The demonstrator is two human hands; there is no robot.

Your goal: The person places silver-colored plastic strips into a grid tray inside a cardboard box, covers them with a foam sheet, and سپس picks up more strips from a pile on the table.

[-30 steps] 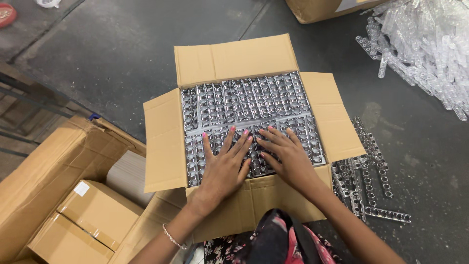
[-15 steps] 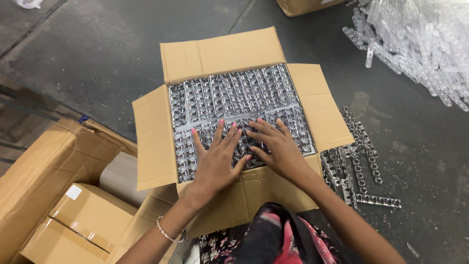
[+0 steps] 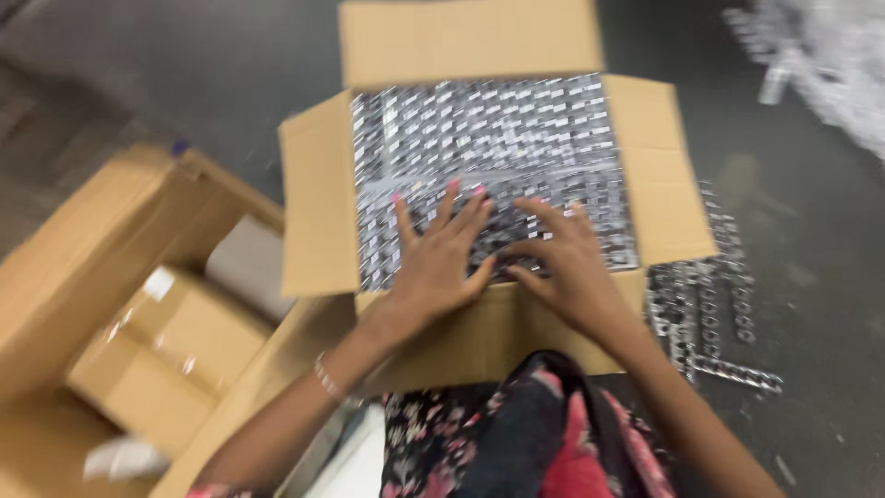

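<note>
Left hand (image 3: 441, 263), right hand (image 3: 562, 263), grips spread flat on shiny strips (image 3: 489, 138), open cardboard box (image 3: 318, 198)

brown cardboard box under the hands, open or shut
Open: the brown cardboard box has its flaps folded outward, showing shiny silver parts inside, both hands pressing on them.

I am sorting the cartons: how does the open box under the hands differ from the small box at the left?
The open box has its flaps spread and is full of shiny strips; the small box is shut. The open box is bigger. Both are brown cardboard.
</note>
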